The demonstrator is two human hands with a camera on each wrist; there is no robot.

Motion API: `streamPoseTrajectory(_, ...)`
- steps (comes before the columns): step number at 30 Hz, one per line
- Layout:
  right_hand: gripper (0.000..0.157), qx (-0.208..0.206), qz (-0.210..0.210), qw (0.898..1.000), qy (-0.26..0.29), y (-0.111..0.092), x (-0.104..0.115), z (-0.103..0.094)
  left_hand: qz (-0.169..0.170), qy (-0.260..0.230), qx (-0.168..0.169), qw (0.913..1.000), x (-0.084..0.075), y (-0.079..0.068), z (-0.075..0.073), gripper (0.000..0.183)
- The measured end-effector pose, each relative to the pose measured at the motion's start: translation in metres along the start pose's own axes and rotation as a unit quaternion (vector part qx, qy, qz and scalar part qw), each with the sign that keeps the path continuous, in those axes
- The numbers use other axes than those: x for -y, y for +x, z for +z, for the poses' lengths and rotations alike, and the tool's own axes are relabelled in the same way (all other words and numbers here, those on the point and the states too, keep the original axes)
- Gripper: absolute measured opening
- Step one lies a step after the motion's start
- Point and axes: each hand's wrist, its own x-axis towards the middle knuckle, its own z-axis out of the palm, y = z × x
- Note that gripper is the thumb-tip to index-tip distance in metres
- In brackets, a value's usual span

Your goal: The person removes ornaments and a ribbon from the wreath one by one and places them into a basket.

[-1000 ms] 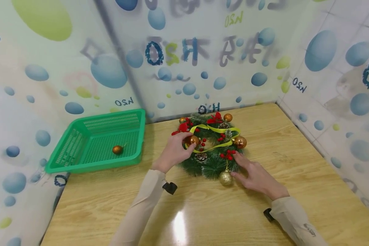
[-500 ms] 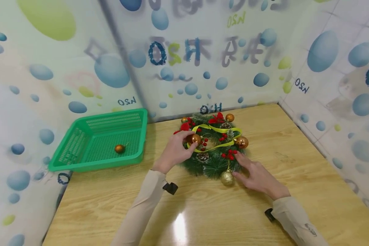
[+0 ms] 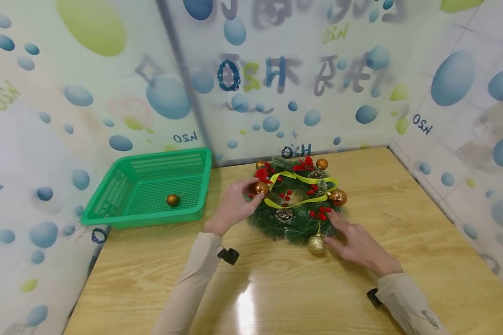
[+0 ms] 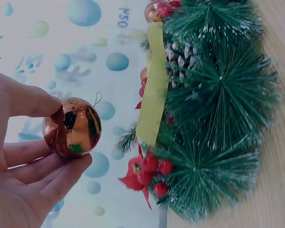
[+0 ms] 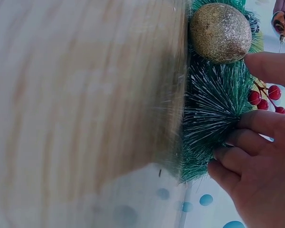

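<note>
Ball (image 4: 72,127), shiny copper-coloured, held clear

Left hand (image 3: 234,204) pinches it; right hand (image 3: 362,244), loosely spread, touches the round, bristly green wreath (image 3: 298,228) near the back edge of the wood-grained surface (image 3: 310,298). The left wrist view shows ball and wreath apart; the head view overlaps them.

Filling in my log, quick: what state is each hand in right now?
Left hand: holding a copper-coloured ball.
Right hand: open, touching the wreath.
</note>
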Motion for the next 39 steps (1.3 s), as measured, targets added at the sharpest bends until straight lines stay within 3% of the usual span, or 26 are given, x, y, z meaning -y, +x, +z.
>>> streamPoseTrajectory(10,0.072,0.002,0.01,1.0,0.0,0.001,0.001,-0.003,-0.019,-0.01,-0.036,0.9991,0.012,-0.001,-0.021,0.042)
streamPoseTrajectory(16,0.072,-0.001,0.007,1.0,0.001,0.002,0.0,-0.002,-0.014,-0.014,-0.068,0.9975,0.03,-0.006,-0.043,0.042)
streamPoseTrajectory(22,0.072,0.0,0.006,1.0,0.0,0.0,0.001,0.0,-0.032,-0.009,-0.096,0.9948,0.041,-0.014,-0.063,0.044)
streamPoseTrajectory(33,0.073,-0.002,0.012,1.0,0.001,-0.007,0.002,0.002,-0.042,-0.006,-0.099,0.9941,0.055,-0.025,-0.069,0.046)
streamPoseTrajectory(39,0.073,-0.008,0.009,1.0,0.0,-0.004,0.002,0.001,-0.044,0.004,-0.122,0.9916,0.063,-0.026,-0.078,0.045)
